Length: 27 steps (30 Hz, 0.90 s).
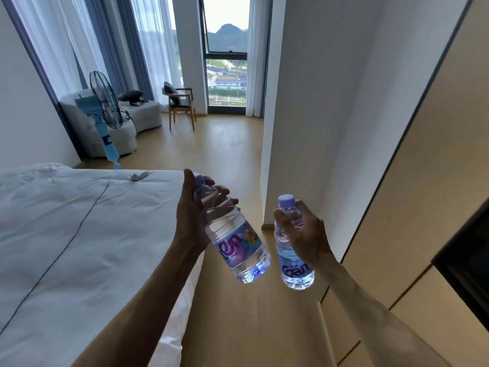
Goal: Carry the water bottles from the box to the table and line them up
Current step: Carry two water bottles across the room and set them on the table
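— Clear plastic water bottle with a purple label (pixel 234 242), where is it?

— In my left hand (pixel 194 215); its fingers (pixel 225 193) curl round the neck, base tilted toward me. My right hand (pixel 304 231) pinches a second clear bottle with a lilac cap (pixel 292 247) near its shoulder, upright, apart from the first.

— Beyond the fingertips?

— Left of them a white quilted bed (pixel 79 221); farther off, a blue standing fan (pixel 104 112) and a wooden chair (pixel 180 104).
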Each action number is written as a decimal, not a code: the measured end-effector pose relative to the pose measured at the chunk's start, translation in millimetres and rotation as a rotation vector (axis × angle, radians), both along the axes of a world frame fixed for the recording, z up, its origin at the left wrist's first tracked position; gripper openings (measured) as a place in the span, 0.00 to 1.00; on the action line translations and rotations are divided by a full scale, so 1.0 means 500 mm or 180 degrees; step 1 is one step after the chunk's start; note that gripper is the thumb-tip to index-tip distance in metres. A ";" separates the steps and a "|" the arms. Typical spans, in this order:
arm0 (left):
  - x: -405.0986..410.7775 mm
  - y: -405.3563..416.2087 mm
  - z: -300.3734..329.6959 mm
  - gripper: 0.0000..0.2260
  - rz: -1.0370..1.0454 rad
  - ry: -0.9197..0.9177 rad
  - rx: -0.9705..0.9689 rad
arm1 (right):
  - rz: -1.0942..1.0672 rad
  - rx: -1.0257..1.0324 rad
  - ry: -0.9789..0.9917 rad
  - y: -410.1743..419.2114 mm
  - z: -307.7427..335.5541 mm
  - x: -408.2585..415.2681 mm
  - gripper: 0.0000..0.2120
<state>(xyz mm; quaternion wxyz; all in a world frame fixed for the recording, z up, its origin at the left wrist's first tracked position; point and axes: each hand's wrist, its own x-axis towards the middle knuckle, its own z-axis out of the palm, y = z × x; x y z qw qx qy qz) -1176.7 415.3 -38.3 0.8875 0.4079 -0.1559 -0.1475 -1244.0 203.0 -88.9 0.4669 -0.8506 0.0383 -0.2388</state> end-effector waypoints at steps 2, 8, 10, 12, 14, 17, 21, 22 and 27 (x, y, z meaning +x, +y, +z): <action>0.081 -0.020 -0.003 0.29 -0.0025 0.0129 -0.0029 | 0.0021 -0.0027 0.0006 -0.019 0.000 0.079 0.26; 0.308 -0.088 -0.015 0.24 0.0072 0.0142 0.0034 | 0.0078 -0.0078 -0.0021 -0.082 -0.019 0.325 0.25; 0.389 -0.115 -0.019 0.21 0.0114 0.0122 -0.0004 | 0.0121 -0.0076 -0.0029 -0.108 -0.031 0.418 0.21; 0.473 -0.141 -0.027 0.23 0.0197 0.0144 0.0019 | 0.0176 -0.0032 -0.0053 -0.135 -0.040 0.513 0.21; 0.561 -0.170 -0.028 0.25 0.0286 0.0188 0.0032 | 0.0267 -0.0014 -0.0059 -0.164 -0.045 0.607 0.25; 0.690 -0.214 -0.015 0.24 0.0417 0.0284 0.0040 | 0.0356 -0.0026 -0.0031 -0.209 -0.039 0.747 0.25; 0.845 -0.254 -0.002 0.24 0.0544 0.0359 -0.0046 | 0.0438 -0.0070 -0.0021 -0.256 -0.026 0.921 0.23; 0.880 -0.261 -0.001 0.24 0.0575 0.0368 -0.0041 | 0.0466 -0.0062 -0.0020 -0.263 -0.023 0.961 0.24; 1.058 -0.279 -0.010 0.23 0.0775 0.0409 0.0072 | 0.0604 -0.0021 -0.0007 -0.290 -0.021 1.164 0.27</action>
